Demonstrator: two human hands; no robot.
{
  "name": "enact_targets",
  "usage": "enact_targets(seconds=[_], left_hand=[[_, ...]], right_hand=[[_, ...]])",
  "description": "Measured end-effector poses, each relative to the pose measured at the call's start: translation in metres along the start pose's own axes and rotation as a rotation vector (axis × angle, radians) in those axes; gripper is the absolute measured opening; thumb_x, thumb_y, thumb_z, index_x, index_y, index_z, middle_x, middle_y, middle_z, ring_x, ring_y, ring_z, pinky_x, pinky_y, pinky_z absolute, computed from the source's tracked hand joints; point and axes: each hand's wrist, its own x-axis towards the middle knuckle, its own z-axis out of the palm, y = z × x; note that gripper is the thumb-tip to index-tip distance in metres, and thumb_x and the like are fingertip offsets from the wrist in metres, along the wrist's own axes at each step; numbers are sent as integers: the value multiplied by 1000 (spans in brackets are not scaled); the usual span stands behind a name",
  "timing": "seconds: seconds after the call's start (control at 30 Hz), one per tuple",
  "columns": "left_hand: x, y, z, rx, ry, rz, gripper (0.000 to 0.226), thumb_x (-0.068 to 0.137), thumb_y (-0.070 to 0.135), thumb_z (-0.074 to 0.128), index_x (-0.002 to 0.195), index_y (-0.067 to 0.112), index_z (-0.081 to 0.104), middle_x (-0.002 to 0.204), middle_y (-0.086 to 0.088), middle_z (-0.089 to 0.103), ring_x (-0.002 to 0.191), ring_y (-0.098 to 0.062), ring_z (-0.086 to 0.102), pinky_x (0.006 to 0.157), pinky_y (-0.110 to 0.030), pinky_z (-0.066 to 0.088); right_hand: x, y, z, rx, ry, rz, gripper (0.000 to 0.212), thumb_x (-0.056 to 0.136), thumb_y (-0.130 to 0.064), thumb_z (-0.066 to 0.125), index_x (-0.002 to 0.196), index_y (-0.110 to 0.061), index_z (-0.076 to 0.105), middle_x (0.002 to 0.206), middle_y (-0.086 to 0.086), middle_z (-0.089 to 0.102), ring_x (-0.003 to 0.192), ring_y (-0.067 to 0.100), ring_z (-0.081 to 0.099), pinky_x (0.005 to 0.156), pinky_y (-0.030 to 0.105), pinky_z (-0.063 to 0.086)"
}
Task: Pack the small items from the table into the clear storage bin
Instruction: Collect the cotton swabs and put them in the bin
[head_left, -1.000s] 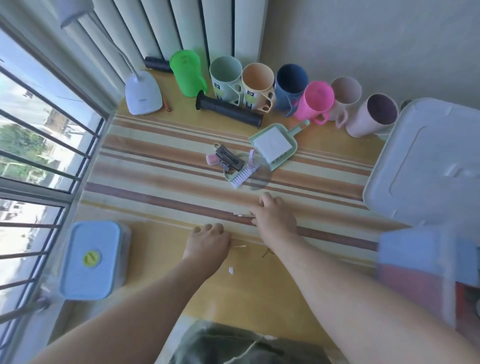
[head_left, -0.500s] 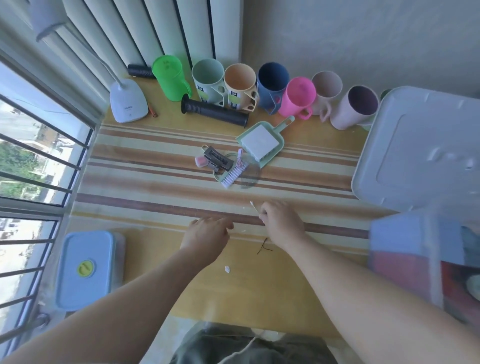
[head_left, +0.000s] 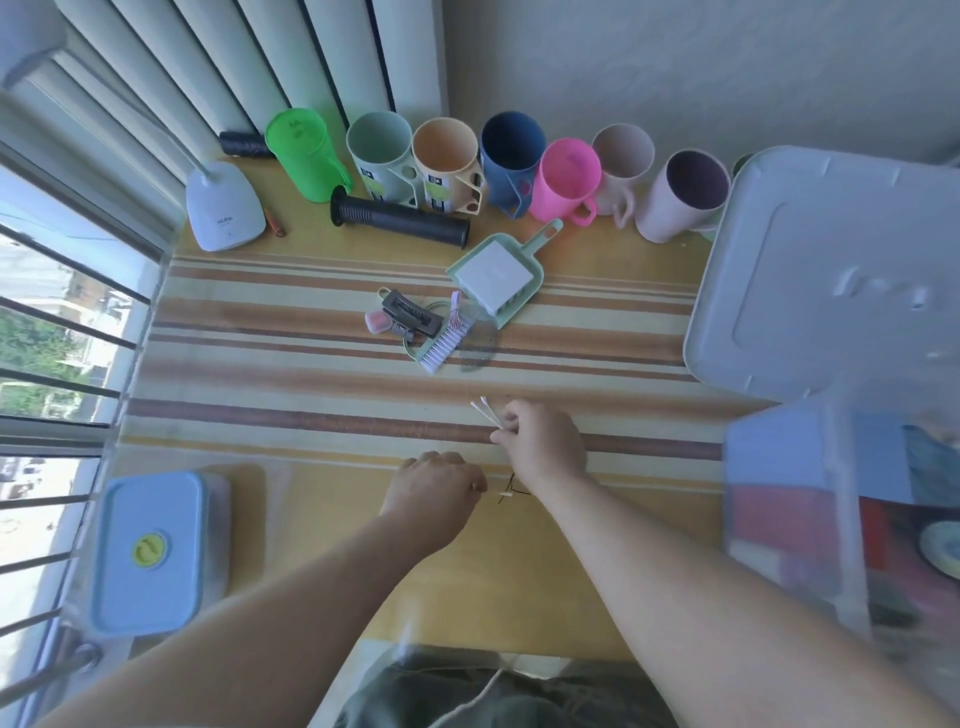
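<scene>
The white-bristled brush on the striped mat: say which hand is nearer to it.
Right. The right hand, pinching cotton swabs, lies just below the brush; the left hand sits lower, farther toward the table's near edge.

A pair of thin white cotton swabs (head_left: 485, 413) is pinched at one end in the fingers of the right hand (head_left: 545, 441), their free tips angled up and to the left above the striped table (head_left: 291, 364). One more small white swab (head_left: 505, 495) lies flat on the yellow part of the table beside a thin dark hairpin (head_left: 511, 488), just right of the left hand (head_left: 434, 491), whose fingers are curled downward. The clear storage bin (head_left: 841, 514) stands at the right edge of the table, blurred, with blue, red and dark items showing through its wall. Its pale grey lid (head_left: 831, 270) lies flat just behind it.
</scene>
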Motion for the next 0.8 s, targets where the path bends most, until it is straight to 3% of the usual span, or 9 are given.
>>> enact_targets(seconds=[0.13, 0.3, 0.5, 0.63, 0.8], left_hand=[[-1, 3, 2, 34, 5, 22, 26, 104, 41, 46, 114, 40, 69, 119, 10, 66, 113, -22, 59, 94, -37, 44], [1, 8, 1, 36, 3, 36, 25, 104, 42, 46, 114, 40, 69, 120, 9, 65, 113, -23, 57, 96, -39, 44], [17, 24, -1, 34, 36, 90, 24, 104, 40, 47, 117, 43, 67, 120, 13, 67, 113, -20, 59, 93, -36, 44], [34, 38, 0, 118, -16, 160, 28, 102, 36, 55, 129, 42, 54, 120, 10, 68, 120, -22, 59, 100, -40, 41], [46, 44, -6, 326, -58, 154, 10, 99, 32, 61, 109, 34, 62, 110, 8, 67, 110, -23, 62, 97, -42, 43]], right_hand=[[4, 1, 6, -193, 9, -111, 11, 103, -25, 68, 108, -19, 76, 102, -3, 64, 99, 25, 60, 71, 39, 55], [2, 2, 6, -442, -58, -237, 11, 102, -12, 65, 111, -18, 64, 115, 1, 58, 110, 27, 50, 70, 37, 39], [-12, 29, -36, -291, -44, -120, 15, 110, -23, 55, 107, -15, 67, 110, -2, 53, 105, 22, 49, 71, 37, 48], [-32, 52, -64, -242, 42, -106, 18, 109, -26, 57, 102, -15, 69, 105, -4, 53, 99, 20, 49, 65, 36, 46], [-58, 61, -84, -168, 92, -111, 13, 107, -23, 59, 98, -19, 67, 103, -7, 51, 94, 21, 51, 65, 36, 43]])
